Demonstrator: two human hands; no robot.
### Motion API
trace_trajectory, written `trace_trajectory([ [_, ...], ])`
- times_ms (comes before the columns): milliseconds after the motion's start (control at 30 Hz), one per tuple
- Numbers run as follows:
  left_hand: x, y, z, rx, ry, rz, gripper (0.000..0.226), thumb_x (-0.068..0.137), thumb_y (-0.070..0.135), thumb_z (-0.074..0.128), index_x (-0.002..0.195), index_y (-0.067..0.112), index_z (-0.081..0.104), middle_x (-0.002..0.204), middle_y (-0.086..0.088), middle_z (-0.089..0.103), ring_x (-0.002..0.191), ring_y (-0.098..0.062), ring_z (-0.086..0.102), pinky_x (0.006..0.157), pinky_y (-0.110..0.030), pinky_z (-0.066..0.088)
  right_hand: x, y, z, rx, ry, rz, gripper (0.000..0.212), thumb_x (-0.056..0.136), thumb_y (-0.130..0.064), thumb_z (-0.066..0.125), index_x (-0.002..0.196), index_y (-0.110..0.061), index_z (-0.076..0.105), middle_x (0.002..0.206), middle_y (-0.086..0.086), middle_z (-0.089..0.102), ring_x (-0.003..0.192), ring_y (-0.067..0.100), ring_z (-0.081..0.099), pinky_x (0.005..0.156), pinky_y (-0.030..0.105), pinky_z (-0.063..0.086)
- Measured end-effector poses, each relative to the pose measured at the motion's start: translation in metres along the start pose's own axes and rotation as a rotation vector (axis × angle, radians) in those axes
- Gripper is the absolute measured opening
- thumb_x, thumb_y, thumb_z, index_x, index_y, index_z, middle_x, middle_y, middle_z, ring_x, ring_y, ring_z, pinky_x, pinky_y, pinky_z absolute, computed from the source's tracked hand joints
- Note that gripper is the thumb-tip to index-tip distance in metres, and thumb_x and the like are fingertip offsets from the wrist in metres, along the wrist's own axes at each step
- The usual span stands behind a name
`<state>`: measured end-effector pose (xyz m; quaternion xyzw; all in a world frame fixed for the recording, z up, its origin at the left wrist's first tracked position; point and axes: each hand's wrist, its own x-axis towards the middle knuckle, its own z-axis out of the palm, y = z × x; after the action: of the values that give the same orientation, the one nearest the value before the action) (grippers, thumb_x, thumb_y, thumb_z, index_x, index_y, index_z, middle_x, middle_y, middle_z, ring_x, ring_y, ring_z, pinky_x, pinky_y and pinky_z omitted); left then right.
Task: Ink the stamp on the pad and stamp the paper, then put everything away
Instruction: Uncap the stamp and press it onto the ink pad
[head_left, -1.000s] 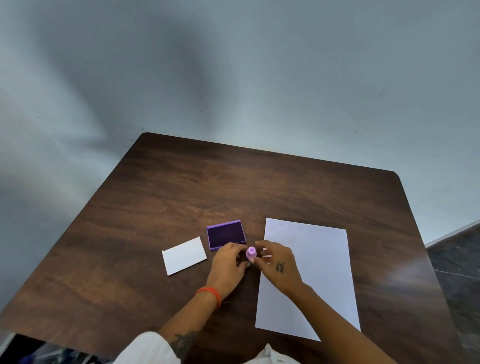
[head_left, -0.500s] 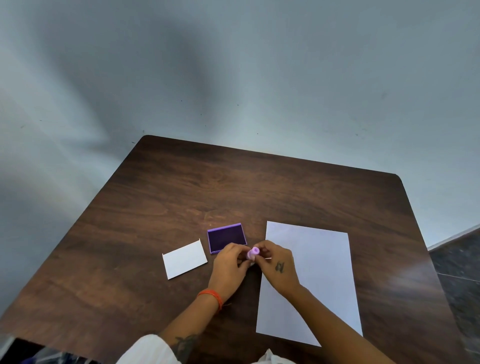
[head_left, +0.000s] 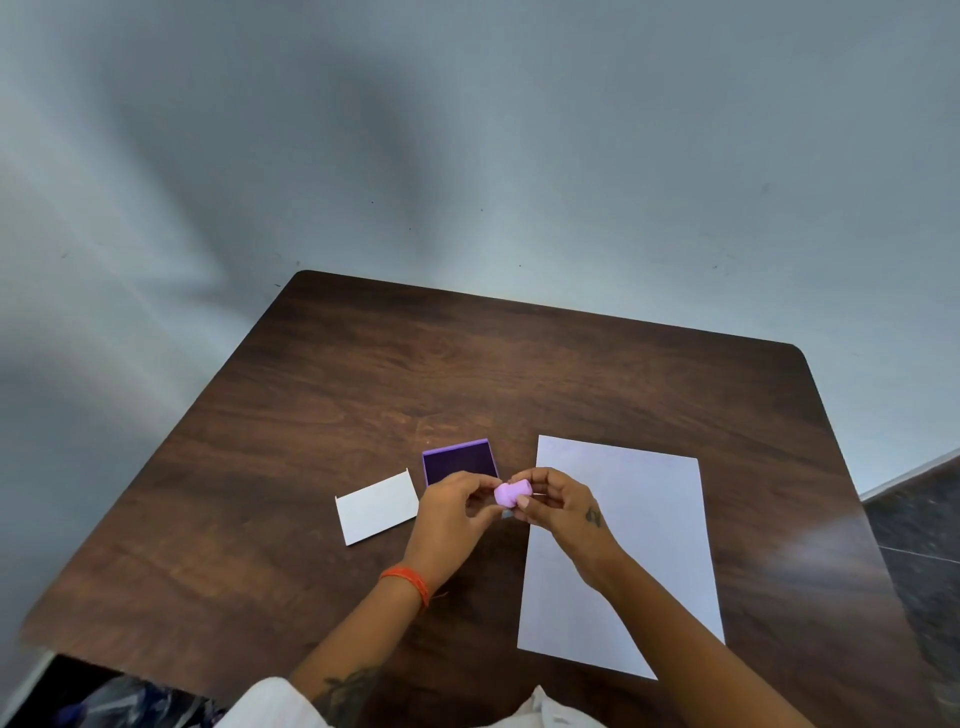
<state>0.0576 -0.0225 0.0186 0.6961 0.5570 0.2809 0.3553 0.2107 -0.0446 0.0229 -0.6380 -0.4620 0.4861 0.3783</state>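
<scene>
So far little looks finished: the paper (head_left: 623, 545) shows no mark that I can make out, and the pad (head_left: 460, 466) lies uncovered, so inking, stamping and tidying all seem left to do.

Farthest left on the dark wood-grain tabletop (head_left: 363, 374) lies a flat white lid (head_left: 377, 507), rectangular, with thin upturned edges, probably the pad's cover. Just beside it to the right sits the pad, a shallow purple tray, squarish, with a dark matte ink bed. The left hand (head_left: 453, 512), an orange band at its wrist, partly overlaps the pad's near edge; its fingers (head_left: 480, 486) pinch one end of the stamp (head_left: 510, 493). That stamp is a small, stubby lilac cylinder, smooth and plastic-looking, held lying sideways above the tabletop between pad and paper. The right hand (head_left: 563, 512) grips its other end, fingers curled round it. The paper is a plain, smooth white sheet lying flat.
</scene>
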Motion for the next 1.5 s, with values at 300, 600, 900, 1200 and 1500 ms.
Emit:
trace_trajectory([
  [300,-0.004,0.006,-0.001,0.047,0.021,0.033,0.028,0.076,0.022,0.071,0.103,0.018,0.066,0.102,-0.004,0.071,0.084,-0.002,0.055,0.078,-0.004,0.036,-0.001,-0.004,0.004,0.036,0.061,0.019,0.022,0.075,-0.033,0.073,0.087,-0.017,0.064,0.087,0.004,0.071,0.074,0.017,0.069,0.066,0.017,0.056],
  [600,-0.004,0.005,-0.002,0.066,0.031,0.026,0.027,0.076,0.023,0.072,0.102,0.019,0.067,0.102,-0.003,0.071,0.081,-0.001,0.053,0.077,-0.003,0.034,-0.001,0.0,0.006,0.022,0.079,0.055,0.027,0.078,-0.036,0.069,0.095,-0.017,0.063,0.097,0.007,0.07,0.081,0.019,0.069,0.074,0.025,0.058],
  [900,-0.003,0.003,-0.001,0.078,0.017,0.044,0.029,0.077,0.022,0.071,0.104,0.017,0.066,0.104,-0.005,0.07,0.089,-0.007,0.058,0.086,-0.017,0.042,0.0,0.0,0.004,0.019,0.046,0.073,0.024,0.079,-0.036,0.068,0.096,-0.019,0.062,0.098,0.005,0.07,0.081,0.018,0.069,0.072,0.022,0.057],
  [1200,0.001,-0.001,0.005,0.039,0.017,-0.001,0.025,0.076,0.025,0.072,0.1,0.02,0.067,0.1,-0.001,0.071,0.08,-0.002,0.056,0.079,-0.006,0.037,0.003,0.004,-0.004,0.003,0.082,0.009,0.019,0.081,-0.028,0.067,0.095,-0.015,0.066,0.092,0.004,0.069,0.082,0.016,0.066,0.07,0.014,0.053],
  [1500,0.0,-0.014,0.023,-0.002,-0.055,-0.155,0.027,0.076,0.019,0.071,0.103,0.021,0.065,0.107,-0.003,0.065,0.089,-0.01,0.058,0.087,-0.022,0.047,0.002,0.013,-0.014,0.025,0.135,0.071,0.009,0.081,-0.027,0.068,0.088,-0.023,0.064,0.089,0.001,0.068,0.079,0.015,0.067,0.067,0.014,0.052],
])
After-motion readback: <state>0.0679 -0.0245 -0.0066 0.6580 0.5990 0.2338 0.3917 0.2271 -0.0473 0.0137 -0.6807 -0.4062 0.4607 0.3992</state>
